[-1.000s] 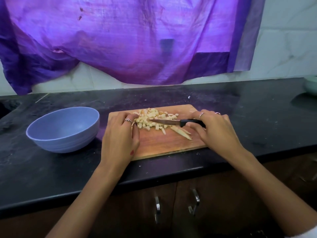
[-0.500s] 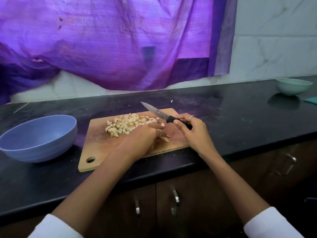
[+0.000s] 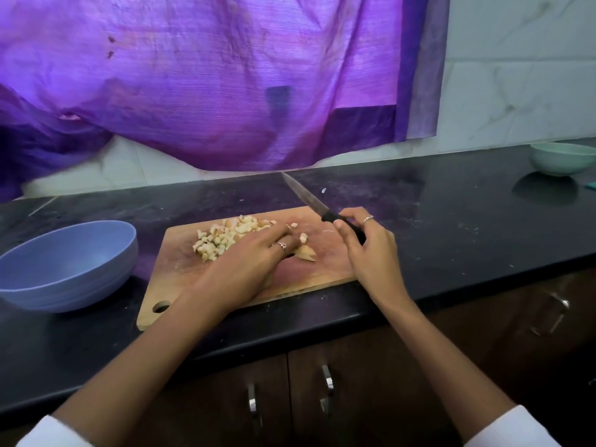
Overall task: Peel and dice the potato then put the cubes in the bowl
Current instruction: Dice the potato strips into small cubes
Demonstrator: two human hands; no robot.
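Far left on the dark tabletop [image 3: 451, 221], the blue bowl [image 3: 67, 266] sits empty just beside the board [image 3: 232, 285], close enough, I'd say, for an easy sweep of cubes into it. On the board's far half lies the heap of cubes [image 3: 225, 237], most of the potato already diced. Over it reaches the left hand [image 3: 254, 256], palm down, fingers [image 3: 277, 235] curled over the heap's right edge and down onto a last uncut piece [image 3: 306, 252]; it looks set to steady that piece for cutting, though whether it truly pinches it I cannot tell. Moving right, the right hand [image 3: 367, 246] has its fingers clamped round the black handle of the knife [image 3: 322, 211], blade lifted off the board and pointing away toward the purple cloth [image 3: 225, 75], probably kept clear while the left hand arranges things. Far right, a green bowl [image 3: 562, 158] stands well apart, taking no part.
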